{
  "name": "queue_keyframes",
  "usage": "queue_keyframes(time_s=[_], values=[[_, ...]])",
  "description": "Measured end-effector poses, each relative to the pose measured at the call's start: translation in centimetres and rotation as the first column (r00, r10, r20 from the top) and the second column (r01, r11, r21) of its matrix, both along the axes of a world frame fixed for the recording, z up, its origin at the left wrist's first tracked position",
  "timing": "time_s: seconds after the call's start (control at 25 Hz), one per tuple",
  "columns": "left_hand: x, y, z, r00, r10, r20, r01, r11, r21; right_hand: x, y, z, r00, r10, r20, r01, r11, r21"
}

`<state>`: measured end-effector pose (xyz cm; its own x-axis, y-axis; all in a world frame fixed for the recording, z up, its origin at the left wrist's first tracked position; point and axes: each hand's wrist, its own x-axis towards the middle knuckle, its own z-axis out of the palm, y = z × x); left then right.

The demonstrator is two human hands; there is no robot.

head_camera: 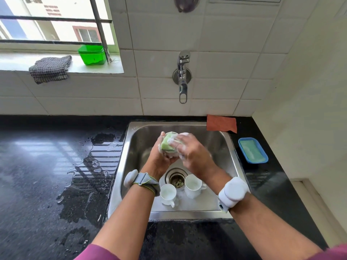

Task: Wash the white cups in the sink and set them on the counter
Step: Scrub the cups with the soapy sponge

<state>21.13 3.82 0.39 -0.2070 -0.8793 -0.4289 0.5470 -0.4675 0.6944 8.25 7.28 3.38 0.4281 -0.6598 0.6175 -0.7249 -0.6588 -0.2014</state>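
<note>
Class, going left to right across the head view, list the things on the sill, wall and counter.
In order: checked cloth → green tub → tap → orange cloth → blue soap dish.

2 cups [168, 194] in sink [142, 139], tap [182, 76] behind.

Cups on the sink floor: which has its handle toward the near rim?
The left cup: its handle points at the near rim of the sink. The right cup has its handle pointing right.
</note>
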Motion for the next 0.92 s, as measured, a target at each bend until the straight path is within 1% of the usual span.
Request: queue_keyframes(time_s=[0.04,0.08,0.16,0.2,0.32,0.4,0.44,0.48,0.56,0.64,0.8,0.92], values=[[0.0,0.1,0.1,1.0,0.0,0.023,0.0,1.0,-0.02,0.1,0.2,0.1,0.995,-0.009,-0.098,0.011,1.0,0.018],[0.0,0.1,0.0,0.999,0.007,0.043,-0.005,0.998,-0.055,0.3,0.2,0.2,0.982,-0.024,-0.187,0.039,0.996,0.076],[0.1,0.5,0.0,0.994,0.027,0.103,-0.013,0.991,-0.131,0.5,-0.1,0.5,0.919,-0.043,-0.391,0.119,0.978,0.174],[0.1,0.7,0.1,0.99,0.031,0.138,-0.009,0.988,-0.157,0.7,-0.4,0.6,0.88,-0.036,-0.474,0.137,0.974,0.181],[-0.6,1.0,0.5,0.968,0.043,0.248,0.007,0.98,-0.198,1.1,-1.2,0.8,0.812,0.004,-0.584,0.164,0.958,0.235],[-0.7,1.0,0.5,0.948,0.073,0.311,-0.002,0.975,-0.224,1.5,-1.3,0.8,0.759,0.025,-0.651,0.217,0.933,0.288],[-0.7,1.0,0.4,0.939,0.081,0.335,0.002,0.97,-0.241,1.6,-1.3,0.8,0.75,0.024,-0.661,0.254,0.912,0.322],[-0.6,1.0,0.3,0.931,0.089,0.354,0.006,0.966,-0.26,1.8,-1.2,0.9,0.766,0.015,-0.643,0.288,0.886,0.364],[-0.5,1.0,-0.1,0.925,0.101,0.366,0.004,0.961,-0.275,2.1,-1.3,1.0,0.825,-0.004,-0.565,0.318,0.83,0.458],[-0.6,1.0,-0.2,0.932,0.097,0.348,-0.013,0.972,-0.236,2.2,-1.5,1.0,0.871,-0.008,-0.491,0.311,0.784,0.537],[-0.7,1.1,-1.1,0.954,0.087,0.287,-0.047,0.988,-0.145,1.2,-1.7,0.8,0.976,0.002,-0.216,0.159,0.667,0.728],[-0.2,1.1,-1.6,0.967,0.071,0.244,-0.049,0.994,-0.095,0.4,-2.1,0.4,0.996,-0.069,-0.053,0.084,0.609,0.789]])
